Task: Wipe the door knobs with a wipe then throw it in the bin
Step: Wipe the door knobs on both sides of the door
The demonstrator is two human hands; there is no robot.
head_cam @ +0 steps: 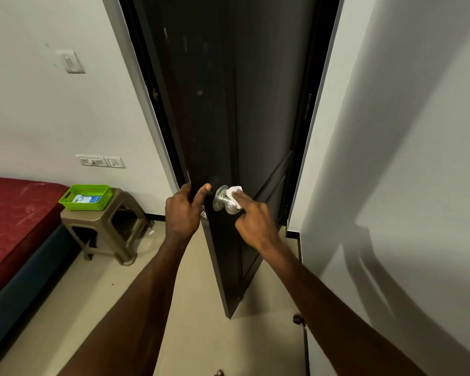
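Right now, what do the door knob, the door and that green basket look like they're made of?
Door knob: metal, brushed silver finish by its soft grey sheen and highlights.
Door: dark brown, likely laminated or painted wood; smooth, slightly glossy, with pale smudges. The core cannot be told.
Green basket: moulded plastic, judging by its bright uniform colour and slotted walls.
The right hand presses a white wipe to the knob.

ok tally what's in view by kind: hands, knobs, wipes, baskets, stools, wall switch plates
hands: 2, left hand gripping the door edge, right hand pressing the wipe
door knobs: 1, metal knob
wipes: 1, white wipe
baskets: 1, green basket
stools: 1, plastic stool
wall switch plates: 2, upper, lower
total: 8
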